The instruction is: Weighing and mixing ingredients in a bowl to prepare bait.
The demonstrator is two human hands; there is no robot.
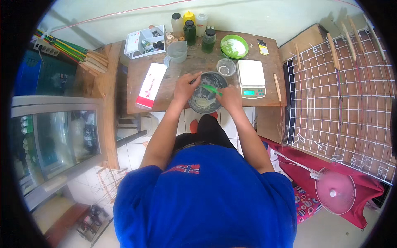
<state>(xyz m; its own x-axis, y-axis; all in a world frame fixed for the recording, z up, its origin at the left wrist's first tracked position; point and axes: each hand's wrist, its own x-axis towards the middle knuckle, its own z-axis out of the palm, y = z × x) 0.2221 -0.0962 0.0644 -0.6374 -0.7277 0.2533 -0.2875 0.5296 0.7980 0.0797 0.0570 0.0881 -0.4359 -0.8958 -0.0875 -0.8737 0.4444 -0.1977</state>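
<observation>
A dark round bowl (pixel 206 93) with pale, pasty residue inside sits at the table's front edge, partly over it. My left hand (pixel 187 86) grips the bowl's left rim, the fingers at its upper left; something small and dark shows between them. My right hand (pixel 230 95) holds a green spatula (pixel 211 89) by its near end, with the tool reaching across the bowl. A kitchen scale (pixel 251 76) with a lit display stands to the right. Behind the bowl is a small clear container (pixel 226 67) with a little pale material at its bottom.
On the wooden table (pixel 198 59) are a measuring jug (pixel 177 52), a white divided box (pixel 145 42), several bottles, a green bowl (pixel 234 46) of white powder and a red-and-white packet (pixel 151 85). A wooden-handled tool (pixel 277 87) lies near the right edge, beside a white wire rack (pixel 341 93).
</observation>
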